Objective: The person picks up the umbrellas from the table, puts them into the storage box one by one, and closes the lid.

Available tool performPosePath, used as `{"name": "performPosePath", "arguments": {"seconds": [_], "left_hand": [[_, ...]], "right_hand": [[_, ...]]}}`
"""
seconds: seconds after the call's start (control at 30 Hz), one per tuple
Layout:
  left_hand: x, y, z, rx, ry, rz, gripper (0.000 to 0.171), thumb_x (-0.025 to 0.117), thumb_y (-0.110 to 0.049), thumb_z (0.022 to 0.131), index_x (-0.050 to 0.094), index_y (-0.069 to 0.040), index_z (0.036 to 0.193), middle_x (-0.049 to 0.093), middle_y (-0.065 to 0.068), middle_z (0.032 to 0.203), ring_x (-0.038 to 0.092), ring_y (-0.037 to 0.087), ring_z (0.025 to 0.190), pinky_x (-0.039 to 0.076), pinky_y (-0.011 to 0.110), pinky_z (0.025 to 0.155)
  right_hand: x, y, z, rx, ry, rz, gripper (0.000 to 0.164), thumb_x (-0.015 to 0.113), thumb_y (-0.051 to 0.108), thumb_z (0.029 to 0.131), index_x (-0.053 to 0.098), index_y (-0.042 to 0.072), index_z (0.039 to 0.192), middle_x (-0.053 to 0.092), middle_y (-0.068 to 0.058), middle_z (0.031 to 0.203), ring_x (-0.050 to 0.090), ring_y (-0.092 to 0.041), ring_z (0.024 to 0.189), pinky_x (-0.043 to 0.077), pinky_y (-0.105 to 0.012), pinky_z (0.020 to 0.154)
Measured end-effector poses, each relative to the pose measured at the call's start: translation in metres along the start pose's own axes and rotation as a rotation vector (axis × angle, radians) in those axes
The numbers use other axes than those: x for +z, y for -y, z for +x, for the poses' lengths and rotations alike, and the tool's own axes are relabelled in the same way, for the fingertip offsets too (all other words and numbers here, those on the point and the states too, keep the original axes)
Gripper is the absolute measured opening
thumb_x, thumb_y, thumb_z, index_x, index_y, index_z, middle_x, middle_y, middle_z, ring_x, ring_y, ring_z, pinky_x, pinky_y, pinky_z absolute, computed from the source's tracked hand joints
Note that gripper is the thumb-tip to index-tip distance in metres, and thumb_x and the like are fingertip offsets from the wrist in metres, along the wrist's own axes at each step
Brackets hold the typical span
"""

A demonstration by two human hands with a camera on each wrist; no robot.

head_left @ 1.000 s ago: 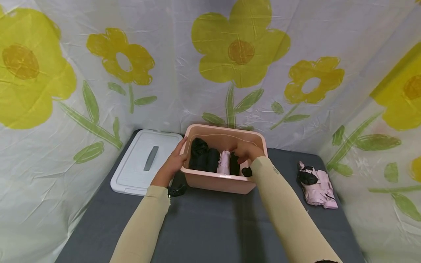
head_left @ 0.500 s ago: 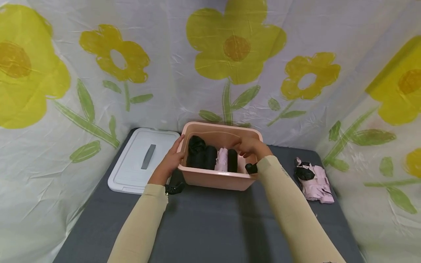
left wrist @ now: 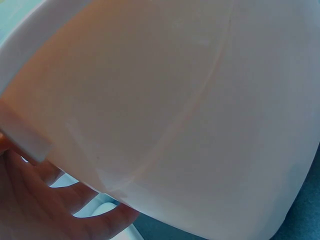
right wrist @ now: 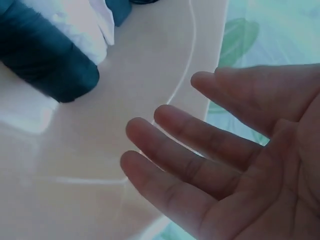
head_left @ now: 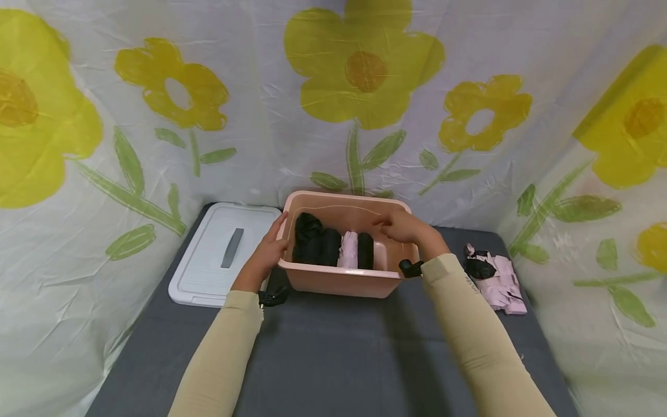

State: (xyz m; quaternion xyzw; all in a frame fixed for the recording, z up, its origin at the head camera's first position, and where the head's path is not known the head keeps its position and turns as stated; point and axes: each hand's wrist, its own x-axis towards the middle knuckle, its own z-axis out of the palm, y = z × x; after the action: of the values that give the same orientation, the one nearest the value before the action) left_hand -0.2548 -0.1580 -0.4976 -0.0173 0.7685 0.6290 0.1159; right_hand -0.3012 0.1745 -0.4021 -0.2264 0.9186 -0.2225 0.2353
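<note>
my left hand (head_left: pixel 264 255) grips the pink bin (head_left: pixel 341 284) by its left rim, probably to steady it. my right hand (head_left: pixel 406 227) is at the bin's right end, fingers loosely spread, holding nothing. inside, the pink roll (head_left: pixel 348 250) sits next to the black roll (head_left: pixel 366 251), likely packed snug to stay put. white lid (head_left: pixel 208 249) lies flat on the left, off for access i'd guess. pink-and-black bundle (head_left: pixel 502 281) lies right, apart from bin.

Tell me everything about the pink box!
The pink box looks like smooth plastic, with rounded corners and a rim. It stands upright on the dark grey surface, its top open, with dark bundles and one pale pink roll inside. The left hand grips its left rim; the right hand hangs over its right end, contact unclear.
</note>
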Motion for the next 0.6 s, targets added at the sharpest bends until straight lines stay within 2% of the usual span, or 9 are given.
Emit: {"name": "performPosePath", "arguments": {"seconds": [0.1,0.17,0.33,0.6], "left_hand": [[0.001,-0.002,-0.001,-0.005,0.001,-0.009,0.078,0.041,-0.006,0.092,0.012,-0.045,0.153,0.009,0.005,0.164,0.024,0.036,0.145,0.030,0.060,0.110],[0.000,-0.002,-0.001,-0.008,0.003,-0.008,0.078,0.041,-0.006,0.092,0.011,-0.046,0.153,0.008,0.005,0.164,0.023,0.036,0.145,0.029,0.060,0.110],[-0.002,-0.001,-0.001,-0.019,-0.004,-0.002,0.079,0.041,-0.006,0.093,0.011,-0.048,0.152,0.008,0.004,0.164,0.021,0.036,0.146,0.027,0.062,0.110],[0.000,0.001,0.002,-0.027,0.002,0.004,0.079,0.042,-0.007,0.092,0.011,-0.048,0.153,0.009,0.004,0.164,0.021,0.036,0.146,0.026,0.060,0.112]], "right_hand": [[-0.001,-0.001,-0.008,-0.005,-0.018,-0.036,0.043,0.040,0.013,0.101,0.050,0.005,0.141,0.050,-0.016,0.144,0.061,-0.031,0.100,0.048,-0.043,0.086],[-0.001,-0.002,-0.014,0.003,-0.030,-0.059,0.042,0.042,0.017,0.101,0.049,0.008,0.142,0.051,-0.015,0.143,0.056,-0.032,0.122,0.046,-0.048,0.097],[0.000,-0.006,-0.026,-0.001,-0.055,-0.074,0.044,0.045,0.024,0.102,0.047,0.013,0.144,0.056,-0.015,0.138,0.057,-0.033,0.120,0.047,-0.050,0.097],[0.000,-0.018,-0.047,-0.053,-0.150,-0.051,0.043,0.049,0.022,0.100,0.050,0.009,0.141,0.059,-0.017,0.134,0.059,-0.035,0.116,0.050,-0.050,0.092]]}}
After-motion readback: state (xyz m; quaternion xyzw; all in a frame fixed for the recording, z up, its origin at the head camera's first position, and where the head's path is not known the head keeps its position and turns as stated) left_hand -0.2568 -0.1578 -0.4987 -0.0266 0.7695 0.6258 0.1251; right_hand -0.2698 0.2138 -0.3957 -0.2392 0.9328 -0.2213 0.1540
